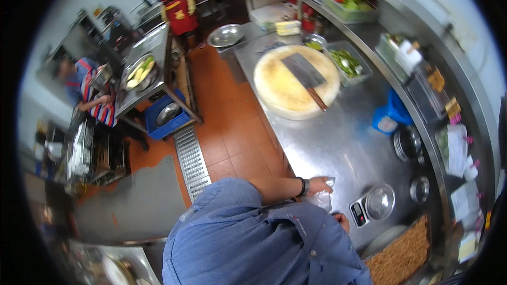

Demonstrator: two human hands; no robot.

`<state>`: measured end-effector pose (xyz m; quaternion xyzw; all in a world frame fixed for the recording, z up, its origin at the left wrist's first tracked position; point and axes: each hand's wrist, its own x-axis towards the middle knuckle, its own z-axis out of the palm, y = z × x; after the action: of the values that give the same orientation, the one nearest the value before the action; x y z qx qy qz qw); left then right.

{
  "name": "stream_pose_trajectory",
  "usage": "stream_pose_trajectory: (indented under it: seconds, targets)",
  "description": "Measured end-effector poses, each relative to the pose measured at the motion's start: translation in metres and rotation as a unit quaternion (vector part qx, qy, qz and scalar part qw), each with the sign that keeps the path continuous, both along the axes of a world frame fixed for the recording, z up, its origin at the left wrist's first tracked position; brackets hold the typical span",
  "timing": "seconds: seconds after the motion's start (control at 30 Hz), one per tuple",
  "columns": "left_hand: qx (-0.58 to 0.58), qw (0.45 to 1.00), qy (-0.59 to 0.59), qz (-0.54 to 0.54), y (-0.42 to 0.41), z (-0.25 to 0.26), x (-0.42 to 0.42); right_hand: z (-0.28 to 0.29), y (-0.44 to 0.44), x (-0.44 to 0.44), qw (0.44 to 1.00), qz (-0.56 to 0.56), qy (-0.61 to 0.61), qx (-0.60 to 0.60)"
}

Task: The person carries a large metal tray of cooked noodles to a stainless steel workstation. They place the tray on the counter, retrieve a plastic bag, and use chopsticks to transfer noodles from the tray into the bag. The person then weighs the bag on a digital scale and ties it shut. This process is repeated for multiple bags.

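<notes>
My left hand (319,186), with a dark band at its wrist, grips a clear plastic bag (324,201) low over the steel worktable (317,146). Just nearer my body is my right hand (342,221). My shirt covers most of it, so whether it holds anything is hidden. Close by both hands, a digital kitchen scale (359,213) bears a round metal bowl (380,202). Farther off stands a thick round chopping block (273,75). A cleaver (303,69) lies flat on it, its wooden handle reaching the rim.
A tray of brown crumbly food (400,249) sits past the scale. Green vegetables fill a plastic tub (358,79) beside the block. A steel shelf (380,57) with containers overhangs the back. Across the tiled floor (233,138), two people (174,8) stand near another steel table (136,97).
</notes>
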<state>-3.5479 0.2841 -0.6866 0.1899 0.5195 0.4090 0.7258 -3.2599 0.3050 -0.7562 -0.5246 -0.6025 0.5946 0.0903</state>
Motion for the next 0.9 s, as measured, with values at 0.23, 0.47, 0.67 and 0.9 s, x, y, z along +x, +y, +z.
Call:
stream_pose_trajectory:
  seconds: [0.23,0.47,0.67,0.9]
  targets:
    - [-0.025,0.983,-0.065,0.172,-0.060,-0.021,0.007,0.076,0.036,-0.080,0.939,0.261,-0.072,0.210]
    - [-0.009,0.980,-0.043,0.195,-0.094,-0.033,0.021,0.075,0.027,-0.107,0.961,0.229,0.029,-0.155]
    - [-0.021,0.981,-0.062,0.181,-0.106,-0.073,0.031,0.126,0.023,-0.126,0.918,0.363,-0.139,0.083]
    - [0.032,0.989,0.144,-0.012,-0.094,-0.102,0.011,0.206,0.057,-0.137,0.807,0.384,-0.113,0.434]
